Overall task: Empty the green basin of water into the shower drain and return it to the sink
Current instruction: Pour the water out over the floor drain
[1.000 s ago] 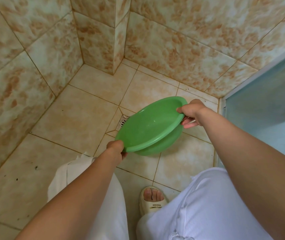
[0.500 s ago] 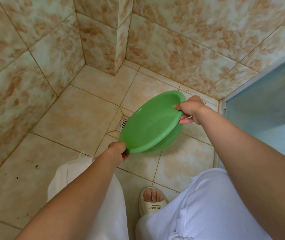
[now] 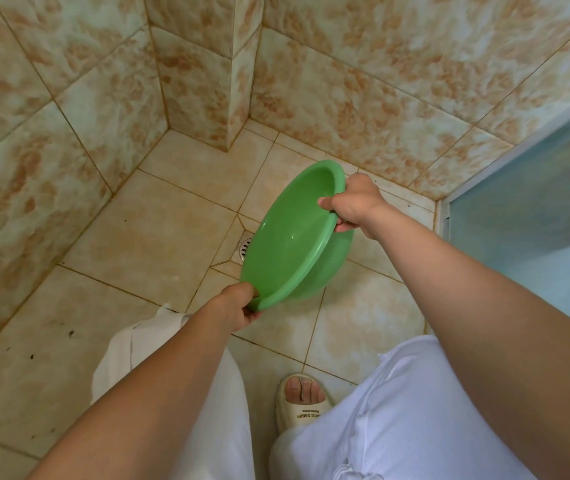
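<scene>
A round green basin [image 3: 294, 237] is held in the air over the shower floor, tipped steeply with its open side facing left. My left hand [image 3: 238, 306] grips its low near rim. My right hand [image 3: 352, 206] grips the high far rim, thumb inside the bowl. The metal shower drain [image 3: 244, 249] shows just past the basin's left edge, mostly hidden behind it. No water is visible inside the basin. The sink is out of view.
Beige marbled wall tiles close in at the left and back, with a jutting tiled corner [image 3: 231, 98]. A frosted glass shower panel [image 3: 532, 202] stands at the right. My white trousers and one sandalled foot [image 3: 302, 403] are below.
The basin has tipped further, from a shallow tilt to nearly on edge. My right hand has lifted its side of the rim and my left hand has stayed low.
</scene>
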`<action>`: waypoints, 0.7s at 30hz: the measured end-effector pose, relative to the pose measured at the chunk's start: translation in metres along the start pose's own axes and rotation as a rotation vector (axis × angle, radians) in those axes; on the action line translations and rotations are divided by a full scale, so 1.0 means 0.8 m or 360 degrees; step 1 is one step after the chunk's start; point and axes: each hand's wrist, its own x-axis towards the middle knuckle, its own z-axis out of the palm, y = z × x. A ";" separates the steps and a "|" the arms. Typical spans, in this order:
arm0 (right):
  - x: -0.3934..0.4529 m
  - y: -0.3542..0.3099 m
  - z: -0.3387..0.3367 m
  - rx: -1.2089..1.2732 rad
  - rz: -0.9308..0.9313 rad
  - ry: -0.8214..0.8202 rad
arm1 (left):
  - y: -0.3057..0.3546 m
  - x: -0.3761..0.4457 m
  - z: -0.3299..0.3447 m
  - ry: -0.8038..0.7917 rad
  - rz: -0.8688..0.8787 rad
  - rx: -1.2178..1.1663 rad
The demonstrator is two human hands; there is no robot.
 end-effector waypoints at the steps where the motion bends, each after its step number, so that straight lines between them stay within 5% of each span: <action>1: -0.002 -0.004 0.002 -0.0006 -0.0020 -0.0013 | 0.000 0.000 0.000 -0.0004 -0.0006 -0.0007; 21: -0.051 -0.065 0.048 -0.0067 -0.0566 -0.0149 | -0.003 -0.016 0.005 -0.0240 -0.0106 -0.0008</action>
